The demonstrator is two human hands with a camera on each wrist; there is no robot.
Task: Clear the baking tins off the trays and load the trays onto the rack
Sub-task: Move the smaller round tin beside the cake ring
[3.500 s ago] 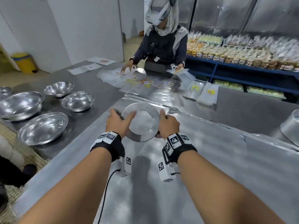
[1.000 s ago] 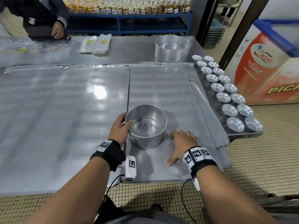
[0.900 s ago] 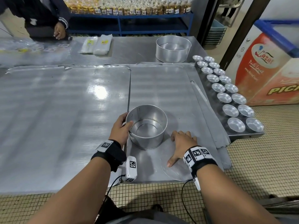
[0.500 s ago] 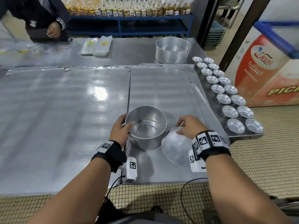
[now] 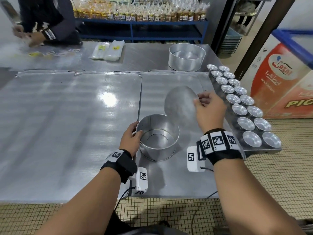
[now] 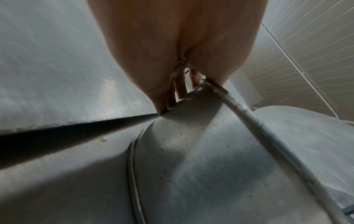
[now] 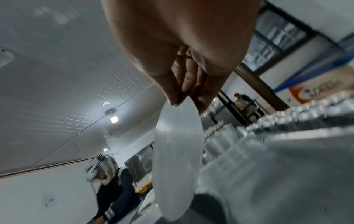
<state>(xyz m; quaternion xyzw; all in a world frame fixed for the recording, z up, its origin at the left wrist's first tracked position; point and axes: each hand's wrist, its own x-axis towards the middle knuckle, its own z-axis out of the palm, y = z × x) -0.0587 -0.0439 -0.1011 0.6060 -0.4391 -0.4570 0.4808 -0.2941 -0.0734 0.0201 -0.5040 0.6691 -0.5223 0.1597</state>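
My left hand (image 5: pixel 131 139) grips the near-left rim of the ring tin (image 5: pixel 158 142), thumb inside and fingers (image 6: pixel 179 86) curled down the outer wall; I judge this steadies the tin where it stands on the right tray (image 5: pixel 171 177), close to the front edge; the tin appears bottomless, the tray showing through it. My right hand (image 5: pixel 209 111) pinches the round disc (image 5: pixel 180 103) by its right edge, fingers (image 7: pixel 188 78) together on one face and thumb on the other; the disc hangs tilted in the air, above the tray and just beyond the tin; I judge it is the tin's loose base, held edgewise so it can go in or be carried off with it. The left tray (image 5: pixel 67 124) lies bare beside the right one; a second, larger tin (image 5: pixel 186 57) stands on the table (image 5: pixel 144 55) behind; small cups (image 5: pixel 243 106) sit in two rows on a narrow tray at the right. No rack is in view; the left wrist view is filled by tin wall and palm, so the thumb is hidden there; the right wrist view is blurred; a person (image 5: pixel 45 19) at the far left is cut off.
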